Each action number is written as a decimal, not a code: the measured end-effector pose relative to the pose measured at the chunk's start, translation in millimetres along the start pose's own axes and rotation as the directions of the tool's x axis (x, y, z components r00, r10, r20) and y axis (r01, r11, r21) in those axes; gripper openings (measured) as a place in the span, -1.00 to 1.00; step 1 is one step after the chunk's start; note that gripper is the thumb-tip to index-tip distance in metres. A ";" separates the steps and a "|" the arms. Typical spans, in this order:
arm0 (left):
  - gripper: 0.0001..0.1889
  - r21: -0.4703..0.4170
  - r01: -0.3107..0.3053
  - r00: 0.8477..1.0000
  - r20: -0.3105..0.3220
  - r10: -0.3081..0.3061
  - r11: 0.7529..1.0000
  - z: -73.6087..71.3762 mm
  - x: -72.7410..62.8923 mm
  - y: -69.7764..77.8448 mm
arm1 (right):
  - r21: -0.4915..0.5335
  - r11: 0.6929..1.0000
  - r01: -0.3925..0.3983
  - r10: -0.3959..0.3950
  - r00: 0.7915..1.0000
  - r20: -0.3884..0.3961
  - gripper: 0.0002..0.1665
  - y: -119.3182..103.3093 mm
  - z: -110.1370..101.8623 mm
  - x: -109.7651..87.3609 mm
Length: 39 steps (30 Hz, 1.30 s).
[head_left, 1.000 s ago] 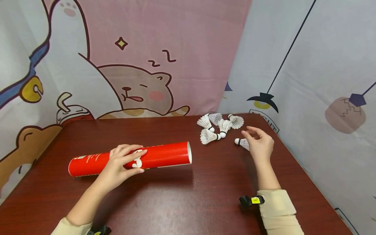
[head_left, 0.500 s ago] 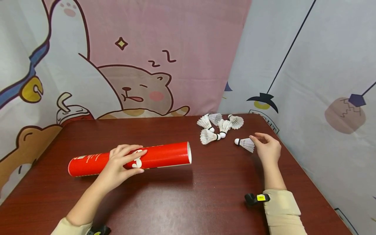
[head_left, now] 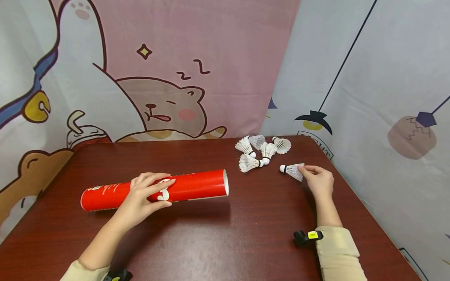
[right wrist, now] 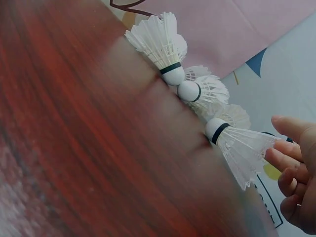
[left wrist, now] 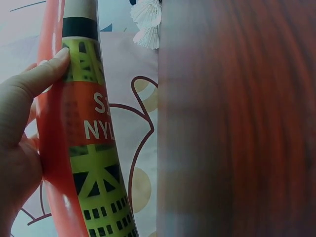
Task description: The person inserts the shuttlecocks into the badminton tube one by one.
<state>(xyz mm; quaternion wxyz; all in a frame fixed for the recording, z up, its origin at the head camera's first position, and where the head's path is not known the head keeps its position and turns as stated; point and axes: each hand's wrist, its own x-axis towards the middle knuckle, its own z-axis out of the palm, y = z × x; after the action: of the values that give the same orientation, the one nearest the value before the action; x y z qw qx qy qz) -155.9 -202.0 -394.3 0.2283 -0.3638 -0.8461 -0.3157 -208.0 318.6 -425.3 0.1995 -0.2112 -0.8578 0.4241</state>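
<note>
Lying across the left half of the table, a red shuttlecock tube point(head_left: 200, 186) has its open mouth to the right. My left hand point(head_left: 142, 195) grips its middle from above, thumb along the near side. Yellow-green print and white letters cover the side of the tube point(left wrist: 89, 118) in the left wrist view. A single white shuttlecock point(head_left: 291, 171) lies on the right, cork pointing left. At its feather end is my right hand point(head_left: 320, 182). In the right wrist view the thumb stands apart from the fingers, with the feather tips of the shuttlecock point(right wrist: 242, 150) between them.
Several more white shuttlecocks point(head_left: 268, 151) lie grouped at the back right of the dark wooden table point(head_left: 218, 242). A cartoon-printed cloth point(head_left: 225, 78) hangs behind the table and along its right side.
My right hand moved right and down, uncovering the shuttlecock's skirt, then came slightly left so its fingertips meet the feather edge. My left hand and the tube stay put.
</note>
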 end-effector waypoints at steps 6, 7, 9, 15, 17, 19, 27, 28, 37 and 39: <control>-0.34 0.005 -0.001 1.000 0.001 0.001 1.000 -0.3 -0.2 -0.9 | 0.017 0.998 0.055 -0.055 0.998 0.019 -0.56 2.3 5.8 0.9; -0.34 0.006 -0.002 1.000 0.001 0.002 1.000 -0.3 -0.3 -1.1 | 0.020 0.998 0.065 -0.065 0.998 0.018 -0.59 2.8 6.7 1.3; -0.34 0.006 -0.003 1.000 0.000 0.003 1.000 -0.2 -0.4 -1.2 | 0.029 0.996 0.078 -0.079 0.997 0.015 -0.62 3.7 8.4 2.1; -0.36 0.006 -0.003 1.000 0.001 0.003 1.000 -0.4 -0.6 -1.3 | 0.095 0.988 0.121 -0.120 0.993 -0.009 -0.69 3.5 11.2 2.5; -0.37 0.003 -0.002 1.000 0.004 0.002 1.000 -0.7 -0.7 -1.1 | 0.118 0.983 0.140 -0.139 0.990 -0.015 -0.71 2.8 11.6 2.1; -0.33 0.002 -0.001 1.000 0.006 0.001 1.000 -1.0 -0.8 -0.8 | 0.139 0.977 0.160 -0.158 0.987 -0.024 -0.72 1.8 12.0 1.9; -0.36 0.003 -0.003 1.000 0.004 0.003 1.000 -0.7 -0.5 -0.5 | 0.223 0.956 0.191 -0.186 0.982 -0.044 -0.75 -9.0 11.9 -1.2; -0.37 0.004 -0.003 1.000 0.003 0.003 1.000 -0.6 -0.6 -0.6 | 0.233 0.953 0.192 -0.187 0.981 -0.043 -0.75 -11.5 11.5 -2.1; -0.34 0.009 -0.007 1.000 -0.007 0.007 1.000 0.2 -0.4 -0.4 | 0.292 0.929 0.230 -0.222 0.973 -0.059 -0.75 -34.3 8.6 -10.7; -0.34 0.010 -0.007 1.000 -0.009 0.007 1.000 0.2 -0.4 -0.3 | 0.301 0.923 0.242 -0.233 0.970 -0.067 -0.75 -39.9 7.5 -12.8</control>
<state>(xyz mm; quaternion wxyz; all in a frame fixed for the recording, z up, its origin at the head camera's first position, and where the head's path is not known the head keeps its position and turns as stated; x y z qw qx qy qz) -155.9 -202.3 -394.8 0.2348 -0.3641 -0.8454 -0.3123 -209.0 285.0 -399.2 0.2924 -0.0785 -0.7977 0.5216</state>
